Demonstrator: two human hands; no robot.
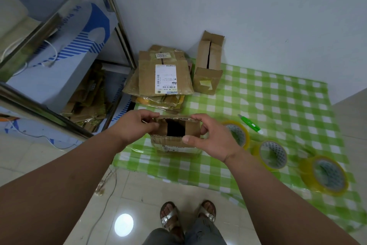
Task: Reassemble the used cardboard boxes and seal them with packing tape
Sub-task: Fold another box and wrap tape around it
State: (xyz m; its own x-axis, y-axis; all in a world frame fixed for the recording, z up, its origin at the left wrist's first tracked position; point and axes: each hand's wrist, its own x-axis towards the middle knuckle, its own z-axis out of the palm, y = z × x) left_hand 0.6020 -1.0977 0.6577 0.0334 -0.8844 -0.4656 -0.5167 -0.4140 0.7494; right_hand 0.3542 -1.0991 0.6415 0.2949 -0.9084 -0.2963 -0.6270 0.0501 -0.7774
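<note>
- At the bottom centre of the frame, 2 feet in silver sandals (187, 216) stand on the tiled floor (139, 191).
- At mid-frame, the left hand (137, 124) and the right hand (211, 138) are apart, each with fingers curled on an opposite side of a small cardboard box (174, 141), held with its top open above the green checked cloth (278, 105).
- At right, 3 rolls of yellow packing tape (274, 155) lie on the cloth, with a green cutter (250, 124) just beyond them.
- Further up, a stack of flattened boxes (164, 73) lies beside an upright assembled box (208, 66) near the wall.
- A metal shelf (59, 26) fills the upper left.
</note>
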